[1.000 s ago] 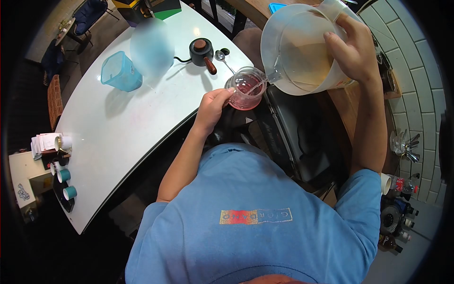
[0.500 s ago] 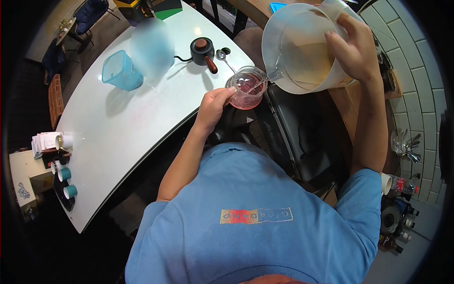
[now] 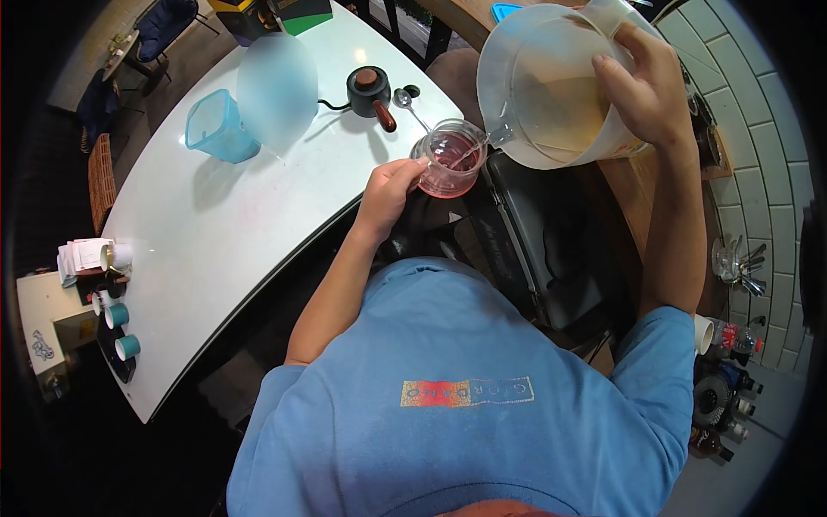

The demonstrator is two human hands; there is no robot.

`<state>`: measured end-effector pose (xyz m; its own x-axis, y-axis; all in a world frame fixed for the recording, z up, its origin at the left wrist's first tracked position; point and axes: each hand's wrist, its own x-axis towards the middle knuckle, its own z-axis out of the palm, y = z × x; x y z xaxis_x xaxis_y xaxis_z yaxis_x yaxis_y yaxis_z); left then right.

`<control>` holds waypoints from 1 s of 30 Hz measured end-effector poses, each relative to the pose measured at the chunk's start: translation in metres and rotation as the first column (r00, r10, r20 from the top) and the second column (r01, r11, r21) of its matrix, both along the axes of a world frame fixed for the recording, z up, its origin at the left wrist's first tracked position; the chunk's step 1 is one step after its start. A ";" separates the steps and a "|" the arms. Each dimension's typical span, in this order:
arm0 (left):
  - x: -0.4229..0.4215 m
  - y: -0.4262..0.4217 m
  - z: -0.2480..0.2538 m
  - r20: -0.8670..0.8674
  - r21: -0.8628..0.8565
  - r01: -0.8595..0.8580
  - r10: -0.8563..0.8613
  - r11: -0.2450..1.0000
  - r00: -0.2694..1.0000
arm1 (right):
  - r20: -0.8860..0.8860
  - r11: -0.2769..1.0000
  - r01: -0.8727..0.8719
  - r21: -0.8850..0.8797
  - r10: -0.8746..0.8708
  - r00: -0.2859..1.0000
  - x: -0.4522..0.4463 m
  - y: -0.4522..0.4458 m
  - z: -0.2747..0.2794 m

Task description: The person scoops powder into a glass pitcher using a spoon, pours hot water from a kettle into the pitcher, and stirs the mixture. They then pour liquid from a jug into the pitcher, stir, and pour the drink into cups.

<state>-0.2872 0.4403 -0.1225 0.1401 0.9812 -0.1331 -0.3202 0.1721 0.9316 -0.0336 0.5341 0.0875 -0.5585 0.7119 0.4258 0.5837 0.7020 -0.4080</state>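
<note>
My left hand [image 3: 388, 191] is closed on the handle of a small glass pitcher [image 3: 450, 177], which holds a pinkish-red liquid and sits at the counter's right edge. With my right hand [image 3: 642, 90] I grip the handle of a large translucent plastic jug [image 3: 534, 77], tilted so its spout is over the glass pitcher. A thin stream of liquid runs from the spout into the pitcher. Some pale liquid shows inside the jug. Beside the pitcher lies a metal spoon [image 3: 403, 98].
On the white counter [image 3: 233, 258] stand a black gooseneck kettle [image 3: 368, 92] with wooden knob and handle, and a light-blue plastic container [image 3: 222, 129]; a blurred patch covers something next to it. Teal cups [image 3: 127, 347] stand at the near left. Bottles [image 3: 724, 431] are at the right.
Almost nothing differs. The jug and both hands hold nearly the same pose, and liquid is still pouring into the glass pitcher.
</note>
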 end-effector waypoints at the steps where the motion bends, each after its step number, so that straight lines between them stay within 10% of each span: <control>1: 0.000 0.000 0.001 -0.001 -0.003 -0.001 0.001 1.000 1.000 | 0.000 1.000 0.000 0.000 0.000 1.000 0.001 0.000 0.000; 30: 0.002 0.001 0.005 0.001 0.014 0.002 -0.002 1.000 1.000 | 0.004 0.999 0.018 0.033 -0.018 1.000 0.004 0.000 0.001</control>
<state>-0.2850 0.4409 -0.1175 0.1426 0.9826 -0.1192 -0.3211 0.1599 0.9335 -0.0291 0.5342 0.0884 -0.5477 0.7074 0.4467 0.5978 0.7044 -0.3826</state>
